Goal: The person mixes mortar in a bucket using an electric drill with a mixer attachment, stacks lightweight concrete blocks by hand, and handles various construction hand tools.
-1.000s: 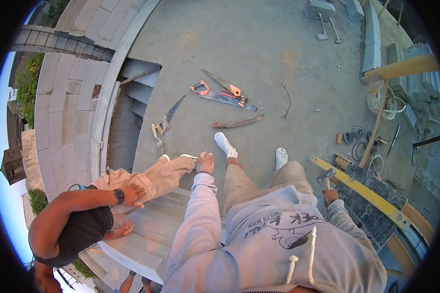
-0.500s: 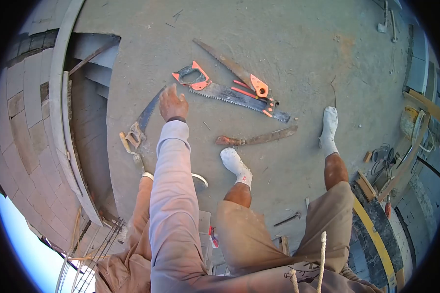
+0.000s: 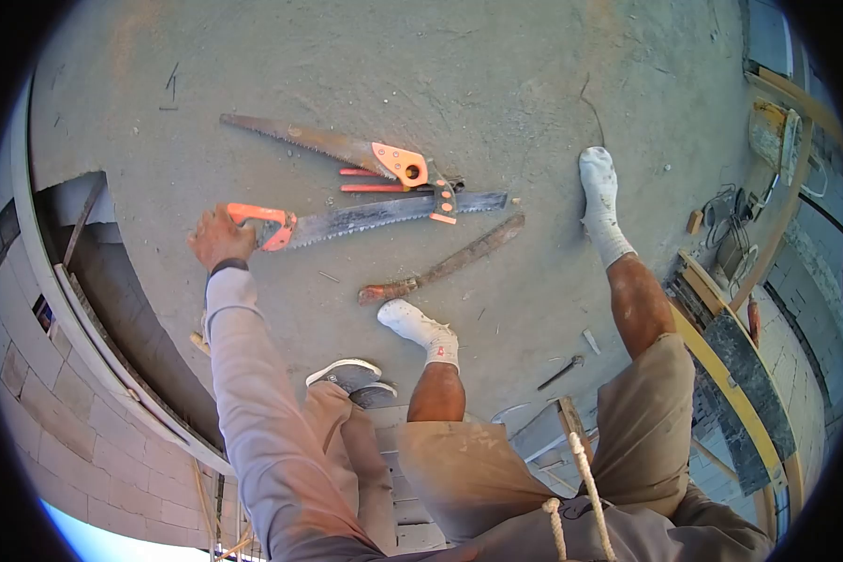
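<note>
My left hand (image 3: 221, 236) is at the left end of a handsaw (image 3: 347, 221) with an orange and black handle, its fingers curled around the grip. The dark toothed blade lies rightwards along the concrete floor. A second saw (image 3: 398, 162), with a rusty blade and an orange handle, rests just above it, its dark grip crossing the first blade. Between them show the red handles (image 3: 370, 187) of another tool. Below the blade lies a rusty machete-like blade (image 3: 468, 251) with a reddish-brown handle. My right hand is out of view.
A recessed opening (image 3: 150, 309) borders the floor at left. Another person's shoes (image 3: 347, 375) and brown trousers are beside my left arm. My feet, in white socks (image 3: 421, 328), stand near the machete-like blade. At right are boards (image 3: 721, 375), cables and a metal rod (image 3: 560, 373).
My left hand has gone from beside the orange and black handle to closing around it. The view has turned and shifted, and the wooden-handled saw is now mostly hidden behind my arm.
</note>
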`<state>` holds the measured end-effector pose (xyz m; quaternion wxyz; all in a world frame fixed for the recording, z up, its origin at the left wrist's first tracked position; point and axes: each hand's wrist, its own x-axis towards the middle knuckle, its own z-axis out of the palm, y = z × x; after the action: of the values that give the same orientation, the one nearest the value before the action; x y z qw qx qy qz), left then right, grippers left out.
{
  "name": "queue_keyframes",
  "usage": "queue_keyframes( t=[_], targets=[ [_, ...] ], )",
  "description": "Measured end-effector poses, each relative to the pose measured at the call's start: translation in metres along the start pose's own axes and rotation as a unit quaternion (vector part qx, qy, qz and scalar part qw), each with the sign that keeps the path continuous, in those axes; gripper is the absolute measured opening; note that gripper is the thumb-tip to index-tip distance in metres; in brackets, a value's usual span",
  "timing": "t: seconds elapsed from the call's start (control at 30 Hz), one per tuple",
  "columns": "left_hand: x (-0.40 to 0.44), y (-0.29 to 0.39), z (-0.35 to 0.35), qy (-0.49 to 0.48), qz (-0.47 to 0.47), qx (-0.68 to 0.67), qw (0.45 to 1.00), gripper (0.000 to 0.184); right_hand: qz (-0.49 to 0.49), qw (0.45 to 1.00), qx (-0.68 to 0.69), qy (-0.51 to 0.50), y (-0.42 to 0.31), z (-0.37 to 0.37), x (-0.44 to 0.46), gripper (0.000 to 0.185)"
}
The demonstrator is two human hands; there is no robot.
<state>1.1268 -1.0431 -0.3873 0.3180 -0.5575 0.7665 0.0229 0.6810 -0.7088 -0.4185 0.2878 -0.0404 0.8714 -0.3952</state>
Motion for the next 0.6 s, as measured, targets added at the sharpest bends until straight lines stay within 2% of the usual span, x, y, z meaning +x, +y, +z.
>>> queue_keyframes(
  t=[0.03, 0.1, 0.13, 0.17, 0.2, 0.23, 0.27, 0.3, 0.33, 0.37, 0.43, 0.47, 0.5, 0.57, 0.6],
  targets=[
    [-0.015, -0.016, -0.014, -0.005, 0.018, -0.002, 1.000, 0.039, -0.032, 0.999, -0.003, 0.004, -0.008, -0.005, -0.004, 0.037],
    [-0.043, -0.053, -0.037, -0.013, 0.052, -0.059, 0.997, 0.041, 0.008, 0.999, 0.032, -0.036, -0.060, -0.012, -0.021, 0.030],
    [-0.065, -0.073, -0.053, -0.011, 0.061, -0.184, 0.981, 0.039, -0.135, 0.984, -0.114, -0.002, -0.035, -0.019, -0.014, 0.024],
    [-0.082, -0.081, -0.091, -0.136, 0.014, -0.224, 0.965, 0.036, -0.107, 0.971, -0.210, -0.030, -0.038, -0.054, -0.030, 0.025],
    [-0.106, -0.084, -0.127, -0.132, 0.026, -0.242, 0.961, 0.033, -0.031, 0.952, -0.297, -0.073, -0.035, -0.116, -0.067, 0.027],
    [-0.129, -0.085, -0.165, -0.128, 0.038, -0.260, 0.956, 0.029, 0.081, 0.910, -0.387, -0.121, -0.025, -0.194, -0.120, 0.030],
    [-0.145, -0.100, -0.174, -0.115, 0.046, -0.222, 0.967, 0.029, 0.188, 0.855, -0.455, -0.166, -0.019, -0.279, -0.189, 0.032],
    [-0.166, -0.096, -0.209, -0.136, 0.047, -0.279, 0.949, 0.030, 0.289, 0.788, -0.498, -0.218, 0.002, -0.362, -0.264, 0.034],
    [-0.186, -0.080, -0.252, -0.164, 0.027, -0.271, 0.948, 0.028, 0.367, 0.745, -0.498, -0.251, 0.012, -0.420, -0.313, 0.036],
    [-0.199, -0.087, -0.257, -0.164, 0.057, -0.248, 0.953, 0.025, 0.420, 0.717, -0.479, -0.284, 0.028, -0.465, -0.361, 0.039],
    [-0.227, -0.065, -0.291, -0.236, 0.048, -0.249, 0.938, 0.030, 0.445, 0.692, -0.478, -0.307, -0.052, -0.448, -0.321, 0.039],
    [-0.237, -0.045, -0.311, -0.237, 0.034, -0.173, 0.956, 0.031, 0.428, 0.713, -0.464, -0.306, -0.076, -0.453, -0.300, 0.038],
    [-0.253, -0.011, -0.352, -0.172, 0.111, -0.076, 0.976, 0.022, 0.415, 0.729, -0.450, -0.308, -0.098, -0.461, -0.288, 0.037],
    [-0.270, 0.055, -0.427, -0.251, -0.013, -0.159, 0.955, 0.023, 0.384, 0.748, -0.431, -0.327, -0.111, -0.480, -0.273, 0.037],
    [-0.268, 0.078, -0.449, -0.221, 0.076, -0.162, 0.959, 0.023, 0.368, 0.754, -0.424, -0.340, -0.101, -0.487, -0.264, 0.037]
  ],
)
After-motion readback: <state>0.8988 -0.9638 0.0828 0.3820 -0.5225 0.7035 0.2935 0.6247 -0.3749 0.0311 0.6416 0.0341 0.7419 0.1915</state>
